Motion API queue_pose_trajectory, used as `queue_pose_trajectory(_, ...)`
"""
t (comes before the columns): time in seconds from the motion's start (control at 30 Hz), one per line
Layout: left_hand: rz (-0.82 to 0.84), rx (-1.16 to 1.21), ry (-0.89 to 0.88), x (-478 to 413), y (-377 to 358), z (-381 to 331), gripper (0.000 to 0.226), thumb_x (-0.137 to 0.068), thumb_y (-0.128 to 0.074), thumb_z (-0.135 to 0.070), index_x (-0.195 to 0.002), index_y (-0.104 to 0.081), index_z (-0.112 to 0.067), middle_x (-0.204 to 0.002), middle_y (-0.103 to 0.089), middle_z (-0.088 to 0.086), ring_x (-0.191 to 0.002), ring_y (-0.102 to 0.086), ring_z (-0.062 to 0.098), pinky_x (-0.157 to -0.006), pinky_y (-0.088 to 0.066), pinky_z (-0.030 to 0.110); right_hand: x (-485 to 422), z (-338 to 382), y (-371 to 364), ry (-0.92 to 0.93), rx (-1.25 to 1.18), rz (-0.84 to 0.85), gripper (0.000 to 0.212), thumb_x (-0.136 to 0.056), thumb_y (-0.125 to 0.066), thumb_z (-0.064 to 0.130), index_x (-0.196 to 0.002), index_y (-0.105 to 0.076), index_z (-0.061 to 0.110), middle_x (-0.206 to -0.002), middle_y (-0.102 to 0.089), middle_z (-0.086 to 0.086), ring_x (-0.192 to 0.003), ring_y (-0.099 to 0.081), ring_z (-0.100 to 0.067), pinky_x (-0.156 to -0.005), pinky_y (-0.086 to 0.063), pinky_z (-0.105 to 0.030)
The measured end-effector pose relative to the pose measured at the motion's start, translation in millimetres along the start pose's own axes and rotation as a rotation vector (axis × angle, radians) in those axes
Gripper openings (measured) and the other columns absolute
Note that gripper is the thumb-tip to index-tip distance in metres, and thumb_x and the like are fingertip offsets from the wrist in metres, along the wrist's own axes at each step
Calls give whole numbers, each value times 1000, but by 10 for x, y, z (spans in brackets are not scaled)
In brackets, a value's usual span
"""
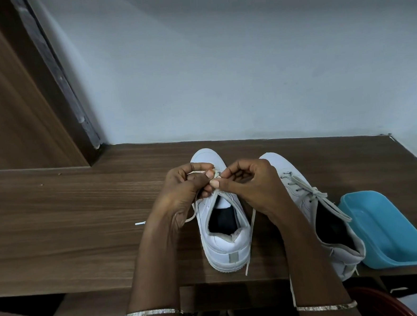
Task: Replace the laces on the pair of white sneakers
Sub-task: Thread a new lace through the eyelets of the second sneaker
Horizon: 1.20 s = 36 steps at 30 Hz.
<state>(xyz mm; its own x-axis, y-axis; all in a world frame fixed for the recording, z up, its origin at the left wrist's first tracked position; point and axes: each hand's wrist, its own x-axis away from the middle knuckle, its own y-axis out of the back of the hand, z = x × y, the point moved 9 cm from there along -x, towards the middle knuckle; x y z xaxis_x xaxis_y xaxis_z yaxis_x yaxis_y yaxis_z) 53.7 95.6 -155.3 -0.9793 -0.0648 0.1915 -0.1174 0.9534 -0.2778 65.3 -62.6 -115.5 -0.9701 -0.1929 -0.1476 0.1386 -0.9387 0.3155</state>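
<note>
Two hands meet over the left of two white sneakers [227,245], fingers curled. The left hand [182,186] and right hand [249,187] each pinch its pale lace [252,216] near the tongue (loose ends trail on both sides). The laced second sneaker [296,196] stands just right, beside one blue tray [390,231] on the wooden table [84,228].

Wooden table [84,228] — two white sneakers [224,235], blue tray [390,234].

dim, cool, even light; soft shadows on the table [84,228]; wide-angle bending at the edges.
</note>
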Motion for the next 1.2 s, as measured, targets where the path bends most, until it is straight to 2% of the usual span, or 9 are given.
queue_pose_trajectory(0.2,-33,30,31,18,96,29,12,-75,-76,-7,-86,-73,-6,-64,-69,10,-53,-63,13,-48,-48,20,-37,-11,-8,12,122,2,8,-77,-86,16,-78,-78,17,-72,-75,3,-69,-70,-9,-70,-57,-22)
queue_pose_trajectory(0.33,-115,52,22,21,249,10,5,-83,-72,0,-79,-71,-3,-67,-71,11,-51,-62,14,-46,-47,20,-41,-49,110,-1,216,4,8,-86,-76,12,-79,-72,16,-73,-75,6,-72,-70,-3,-71,-52,-18)
queue_pose_trajectory(0.47,-143,-4,-22,53,364,-53,7,-84,-70,4,-80,-68,-2,-65,-72,7,-52,-66,12,-53,-55,21,-9,-110,150,20,189,126,10,-98,-63,10,-89,-66,12,-81,-77,4,-82,-73,-8,-77,-53,-21)
queue_pose_trajectory(0.53,-150,-35,-24,66,391,-56,8,-84,-70,6,-81,-67,-2,-64,-72,7,-53,-66,11,-52,-54,21,17,-148,125,23,145,190,11,-102,-56,10,-92,-62,10,-86,-78,0,-83,-74,-11,-74,-52,-19)
queue_pose_trajectory(0.7,-207,-72,2,70,550,-19,13,-83,-73,3,-80,-65,-7,-73,-71,11,-47,-57,12,-52,-51,25,76,-256,121,-27,77,269,11,-103,-53,8,-95,-58,5,-93,-79,-3,-88,-76,-15,-77,-54,-26)
queue_pose_trajectory(0.8,-224,-87,-5,76,564,-34,18,-83,-73,4,-79,-60,-7,-76,-67,15,-43,-54,11,-48,-51,24,93,-259,139,-26,65,293,10,-102,-54,4,-94,-58,1,-93,-79,-6,-90,-76,-18,-79,-55,-27)
queue_pose_trajectory(0.97,-290,-100,-28,54,616,-26,26,-84,-73,6,-77,-53,-10,-76,-68,15,-40,-53,11,-45,-50,24,99,-281,162,-21,52,287,9,-100,-56,0,-94,-59,-7,-90,-79,-9,-88,-77,-17,-75,-55,-20)
queue_pose_trajectory(1.07,-324,-107,-39,42,654,-8,32,-84,-73,6,-74,-48,-12,-74,-65,17,-39,-53,11,-49,-49,24,101,-281,160,-13,58,279,8,-98,-57,-3,-91,-61,-5,-86,-79,-10,-86,-77,-14,-74,-54,-18)
queue_pose_trajectory(1.2,-341,-131,-51,31,676,16,35,-84,-73,5,-73,-47,-14,-72,-64,19,-41,-54,13,-51,-49,26,107,-297,177,-22,58,260,14,-96,-59,-5,-86,-63,3,-80,-75,-10,-87,-77,-19,-75,-54,-19)
